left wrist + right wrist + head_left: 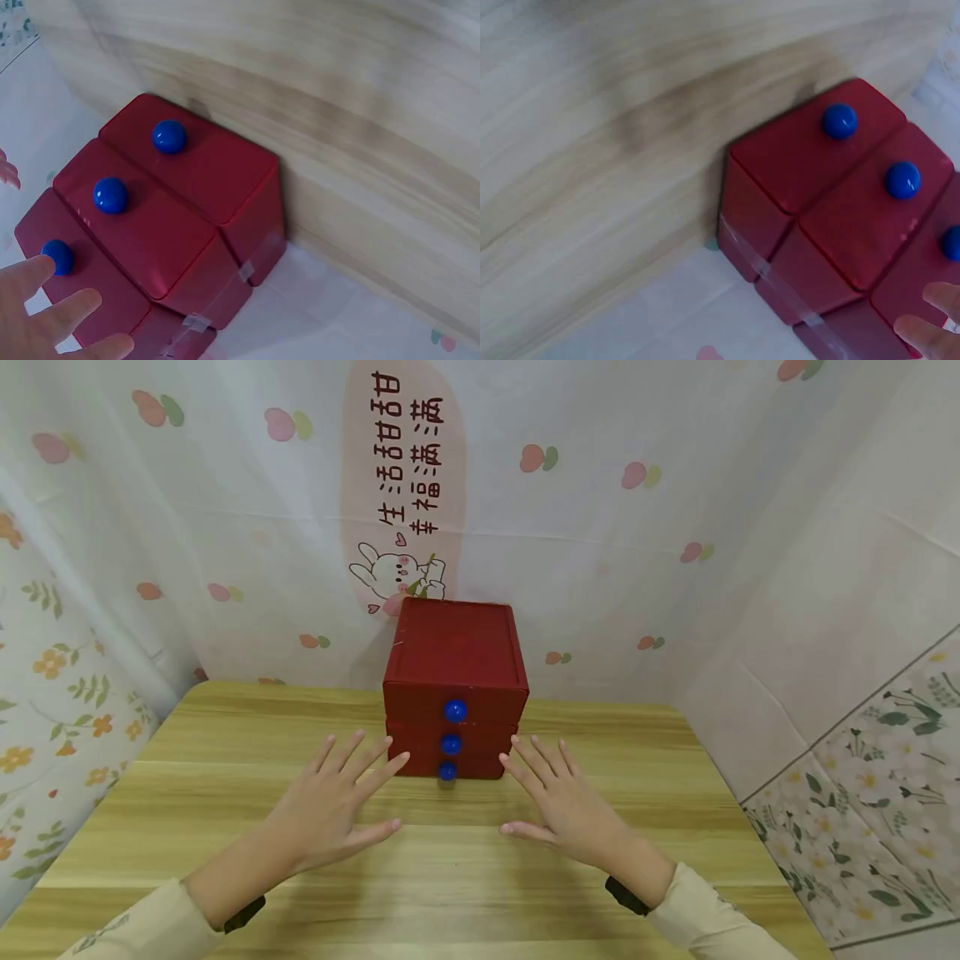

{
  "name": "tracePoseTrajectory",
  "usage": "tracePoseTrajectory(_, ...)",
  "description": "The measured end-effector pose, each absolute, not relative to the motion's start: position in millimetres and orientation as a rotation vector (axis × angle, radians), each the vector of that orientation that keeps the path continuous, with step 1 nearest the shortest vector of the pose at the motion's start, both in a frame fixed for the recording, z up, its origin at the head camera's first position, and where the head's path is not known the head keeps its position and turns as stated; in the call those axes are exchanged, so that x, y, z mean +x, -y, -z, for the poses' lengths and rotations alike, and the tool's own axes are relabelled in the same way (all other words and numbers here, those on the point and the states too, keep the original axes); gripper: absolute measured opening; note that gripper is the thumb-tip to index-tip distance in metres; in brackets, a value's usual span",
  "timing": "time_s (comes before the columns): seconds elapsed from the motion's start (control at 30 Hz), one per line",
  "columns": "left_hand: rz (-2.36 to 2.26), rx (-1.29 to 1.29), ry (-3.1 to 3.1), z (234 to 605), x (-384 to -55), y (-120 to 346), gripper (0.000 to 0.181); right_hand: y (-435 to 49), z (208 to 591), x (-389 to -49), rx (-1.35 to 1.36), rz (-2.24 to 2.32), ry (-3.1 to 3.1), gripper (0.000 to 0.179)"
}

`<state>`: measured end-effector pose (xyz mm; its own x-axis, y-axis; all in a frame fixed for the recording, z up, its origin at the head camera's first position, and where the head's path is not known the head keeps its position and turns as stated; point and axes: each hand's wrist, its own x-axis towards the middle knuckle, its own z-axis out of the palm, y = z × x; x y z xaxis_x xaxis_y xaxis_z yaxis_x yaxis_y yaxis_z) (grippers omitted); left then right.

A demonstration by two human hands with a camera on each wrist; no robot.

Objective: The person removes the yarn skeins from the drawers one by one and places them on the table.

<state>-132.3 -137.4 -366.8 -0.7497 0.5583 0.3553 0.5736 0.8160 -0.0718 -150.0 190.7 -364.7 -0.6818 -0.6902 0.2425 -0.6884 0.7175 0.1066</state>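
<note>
A red box of three stacked drawers [457,643] stands at the back of the wooden table, each drawer front bearing a round blue knob [455,711]. All three drawers look closed. In the head view my left hand [330,810] hovers in front of the box on its left side, fingers spread and holding nothing. My right hand [570,810] is held likewise on the right, thumb pointing inward. Both wrist views show the drawer fronts and knobs close up, with clear tape [196,322] along the box's side. Some fingers [922,334] show at the right wrist view's corner.
The light wooden tabletop [450,893] spreads around and in front of the box. Behind it hangs a white curtain [585,568] printed with fruit, a rabbit and lettering. Floral cloth [60,718] hangs at the left, and a flower-patterned panel [877,802] lies at the right.
</note>
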Motion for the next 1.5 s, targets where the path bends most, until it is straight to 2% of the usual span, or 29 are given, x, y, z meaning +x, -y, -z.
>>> tracePoseTrajectory(0.3,0.307,-0.894,2.456,353.8,-149.7,122.8,0.065,-186.8,329.4,-177.4,0.961,-0.375,2.478,0.045)
tracePoseTrajectory(0.43,0.414,-0.892,2.398,350.7,-158.8,115.0,0.058,-184.5,312.2,-196.9,0.814,-0.520,2.531,0.037)
tracePoseTrajectory(0.77,0.690,-0.791,2.488,347.9,-180.3,96.0,0.051,-172.1,281.5,-254.3,0.492,-1.054,2.811,0.048)
tracePoseTrajectory(1.0,0.816,-0.741,2.542,350.9,-192.4,83.9,0.045,-165.7,279.3,-285.6,0.334,-1.195,2.959,0.057)
tracePoseTrajectory(1.2,0.936,-0.725,2.543,353.5,-200.0,75.5,0.041,-167.8,278.9,-299.7,0.284,-1.536,2.988,0.060)
tracePoseTrajectory(1.5,1.046,-0.706,2.536,355.3,-206.8,68.9,0.036,-174.2,272.7,-301.3,0.361,-1.749,3.042,0.064)
